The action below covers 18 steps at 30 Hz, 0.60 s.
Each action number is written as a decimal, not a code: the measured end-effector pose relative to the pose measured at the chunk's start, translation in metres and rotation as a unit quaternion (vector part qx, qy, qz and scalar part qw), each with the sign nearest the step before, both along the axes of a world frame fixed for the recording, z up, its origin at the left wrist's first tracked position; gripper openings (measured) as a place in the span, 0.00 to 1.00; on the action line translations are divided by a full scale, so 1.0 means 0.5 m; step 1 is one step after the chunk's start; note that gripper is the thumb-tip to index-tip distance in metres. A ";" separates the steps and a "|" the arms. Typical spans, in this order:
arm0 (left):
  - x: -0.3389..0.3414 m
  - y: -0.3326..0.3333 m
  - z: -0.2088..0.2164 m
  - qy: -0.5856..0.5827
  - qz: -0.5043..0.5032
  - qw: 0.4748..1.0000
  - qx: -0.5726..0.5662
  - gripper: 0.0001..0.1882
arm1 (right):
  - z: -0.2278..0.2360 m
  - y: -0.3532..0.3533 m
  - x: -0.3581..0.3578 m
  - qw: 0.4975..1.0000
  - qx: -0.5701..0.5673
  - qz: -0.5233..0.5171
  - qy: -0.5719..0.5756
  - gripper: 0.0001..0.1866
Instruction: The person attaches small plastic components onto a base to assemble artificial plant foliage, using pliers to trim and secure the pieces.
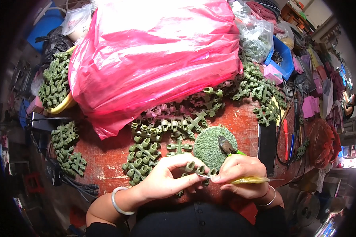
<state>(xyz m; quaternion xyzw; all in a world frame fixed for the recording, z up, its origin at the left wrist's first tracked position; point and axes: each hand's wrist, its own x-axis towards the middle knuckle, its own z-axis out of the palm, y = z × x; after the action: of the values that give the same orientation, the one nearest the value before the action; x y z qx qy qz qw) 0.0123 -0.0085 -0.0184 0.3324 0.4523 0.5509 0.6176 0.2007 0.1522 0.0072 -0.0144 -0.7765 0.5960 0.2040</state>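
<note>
My left hand (177, 173) is closed on a small cluster of green ring-shaped wax pieces (190, 166), low over the front of the red table (114, 166). My right hand (243, 175) grips a thin tool with a yellow handle (249, 180), its narrow metal tip touching or nearly touching the cluster between my hands. Nippers with a green handle (226, 146) stick out beyond the right hand, over a round green textured pad (209, 138). Whether that hand also holds them, I cannot tell. More green clusters (142, 154) lie just beyond my left hand.
A large pink plastic bag (154, 63) covers the far middle. Heaped green clusters fill a yellow basin (65, 104) at left; others (257, 87) lie at right. A black flat slab (267, 148), a red pen (286, 138), cables (81, 187) and a blue bin (283, 57) flank the work.
</note>
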 end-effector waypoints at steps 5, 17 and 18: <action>-0.001 -0.002 -0.001 -0.022 -0.010 1.000 -0.010 0.10 | 0.000 0.000 0.002 1.000 -0.005 0.000 -0.009 0.14; 0.002 0.002 -0.005 -0.007 -0.004 1.000 -0.020 0.09 | 0.001 -0.002 0.002 1.000 0.017 -0.017 -0.019 0.15; 0.002 0.002 -0.003 -0.008 -0.007 1.000 -0.024 0.09 | 0.002 -0.002 0.002 1.000 0.017 -0.017 -0.019 0.15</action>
<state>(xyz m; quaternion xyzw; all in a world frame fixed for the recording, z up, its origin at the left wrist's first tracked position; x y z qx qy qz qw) 0.0130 -0.0076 -0.0197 0.3158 0.4580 0.5383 0.6330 0.2019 0.1513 0.0082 -0.0359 -0.7898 0.5788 0.1995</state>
